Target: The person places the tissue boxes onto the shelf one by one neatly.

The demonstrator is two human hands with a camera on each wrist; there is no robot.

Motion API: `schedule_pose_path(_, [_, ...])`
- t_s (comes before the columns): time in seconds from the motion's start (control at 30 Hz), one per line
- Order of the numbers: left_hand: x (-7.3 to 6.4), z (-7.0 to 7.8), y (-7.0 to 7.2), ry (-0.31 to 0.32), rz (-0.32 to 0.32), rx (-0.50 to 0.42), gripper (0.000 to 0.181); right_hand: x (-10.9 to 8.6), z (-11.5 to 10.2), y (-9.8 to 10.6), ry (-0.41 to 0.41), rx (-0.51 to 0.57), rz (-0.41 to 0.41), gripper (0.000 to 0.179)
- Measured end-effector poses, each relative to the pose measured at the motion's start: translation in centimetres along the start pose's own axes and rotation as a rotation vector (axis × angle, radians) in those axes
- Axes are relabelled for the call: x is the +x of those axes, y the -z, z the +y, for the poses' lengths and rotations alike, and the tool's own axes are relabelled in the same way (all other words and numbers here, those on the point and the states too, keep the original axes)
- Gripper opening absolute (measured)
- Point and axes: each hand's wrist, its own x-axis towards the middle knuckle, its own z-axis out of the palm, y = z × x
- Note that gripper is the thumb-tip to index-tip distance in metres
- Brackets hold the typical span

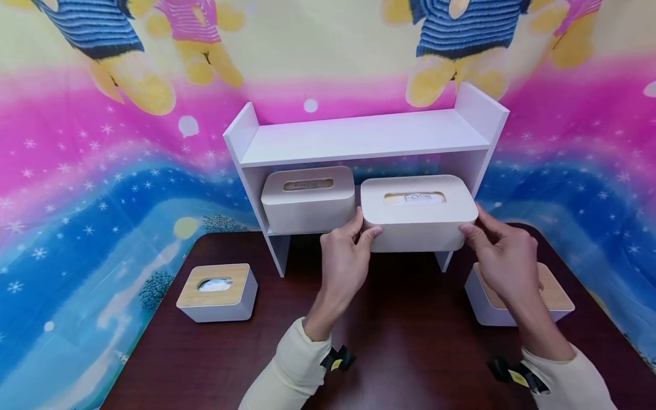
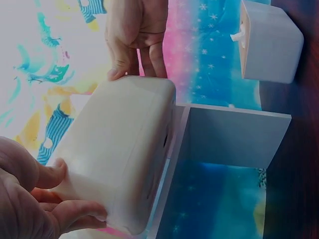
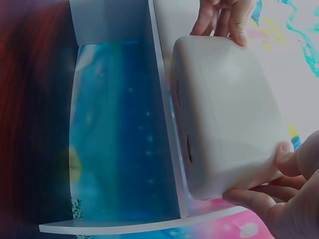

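A white tissue box (image 1: 420, 236) with a slot in its lid is held between both hands at the front of a white two-tier shelf (image 1: 366, 136). My left hand (image 1: 344, 259) grips its left end, and my right hand (image 1: 507, 262) grips the right end, thumbs on the front side. In the right wrist view the box (image 3: 229, 119) is at the edge of the lower board; whether it rests on it I cannot tell. A similar white tissue box (image 1: 310, 216) stands on that board to the left, close beside the held one.
A tissue box with a wooden lid (image 1: 215, 299) sits on the dark table (image 1: 205, 364) at left. Another wooden-lidded box (image 1: 489, 307) stands at right, partly hidden behind my right hand and wrist. Behind the shelf hangs a colourful printed cloth (image 1: 328, 68).
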Motion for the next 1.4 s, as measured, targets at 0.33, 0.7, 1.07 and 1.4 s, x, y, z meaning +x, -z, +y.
schedule_pose_path(0.33, [1.0,-0.8,-1.8,-0.098,0.155,0.016,0.048,1.6,0.2,-2.1,-0.040,0.123,0.144,0.048])
schedule_pose_path(0.7, [1.8,-1.5,-3.2,-0.132,0.222,0.034,0.039,2.5,0.6,-3.5,-0.032,0.107,0.266,0.043])
schedule_pose_path(1.07, [2.7,-1.5,-3.6,-0.081,0.202,0.061,0.037,3.1,0.7,-4.2,-0.024,0.055,0.257,0.044])
schedule_pose_path(1.4, [3.2,-1.5,-3.6,0.000,0.184,0.055,0.045,3.4,0.6,-4.1,-0.017,0.044,0.203,0.047])
